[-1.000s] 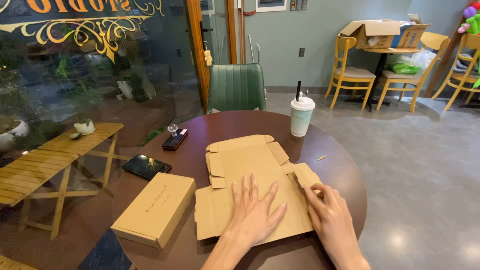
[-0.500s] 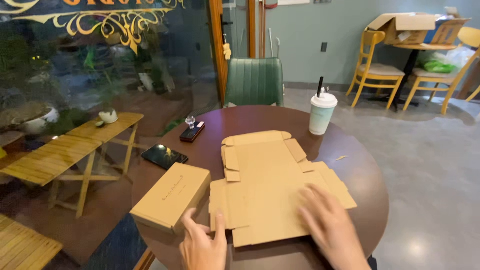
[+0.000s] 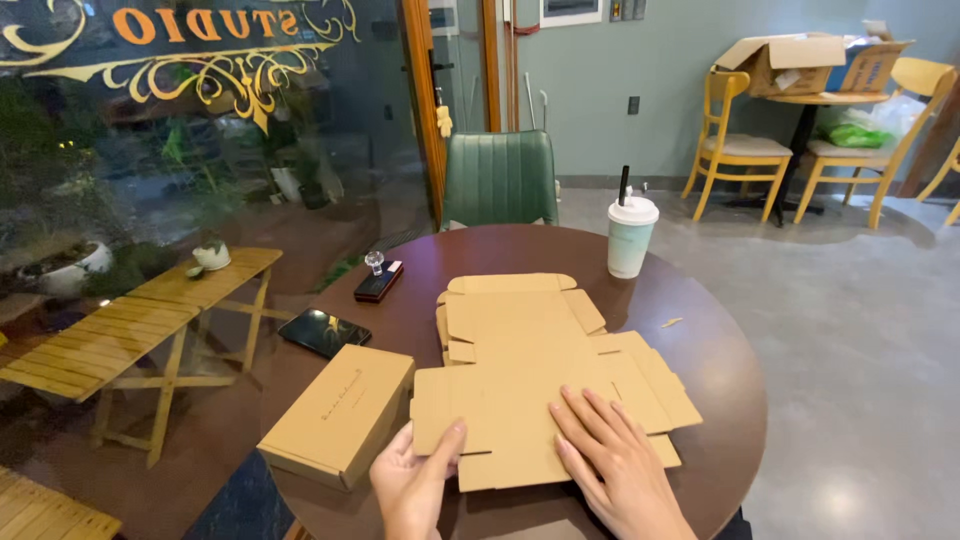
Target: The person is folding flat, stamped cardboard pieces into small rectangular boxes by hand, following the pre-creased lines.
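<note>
Both hands moved onto flat cardboard blank (image 3: 545, 385) on round table (image 3: 720, 400): left hand (image 3: 415, 480) pinching its near-left flap, right hand (image 3: 615, 460) splayed flat, gripping nothing; light, stiff, likely best held by edges.

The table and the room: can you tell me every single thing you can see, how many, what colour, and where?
round table: one, dark brown, in the middle
flat cardboard box: one on top, brown, unfolded under the hands; more flat cardboard lies beneath, count unclear
closed cardboard box: one, brown, at the table's left edge
cup with lid and straw: one, pale green and white, far side of the table
phone: one, black, left of the flat box
small dark case: one, behind the phone
green chair: one, beyond the table
yellow wooden chairs: at least two, back right
left hand: gripping the flat box's near left edge
right hand: pressed flat on the cardboard
</note>
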